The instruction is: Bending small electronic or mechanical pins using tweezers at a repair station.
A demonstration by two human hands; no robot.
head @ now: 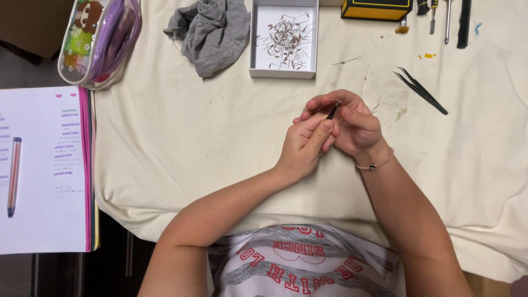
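Observation:
My left hand (303, 146) and my right hand (355, 126) meet over the cream cloth (192, 137) in the middle of the table. Between their fingertips is a thin black tweezers (333, 111), gripped by both hands, its tip up near a tiny wire part that is too small to make out. A beaded bracelet (375, 164) circles my right wrist. Just beyond the hands, a few loose wire-legged components (365, 77) lie on the cloth.
A white open box (255, 44) of several wire-legged components stands at the back. A grey rag (212, 33) lies left of it. Another black tweezers (421, 89) lies at right, small tools (446, 19) behind. A notebook (44, 170), pen (13, 176) and pencil case (99, 38) sit at left.

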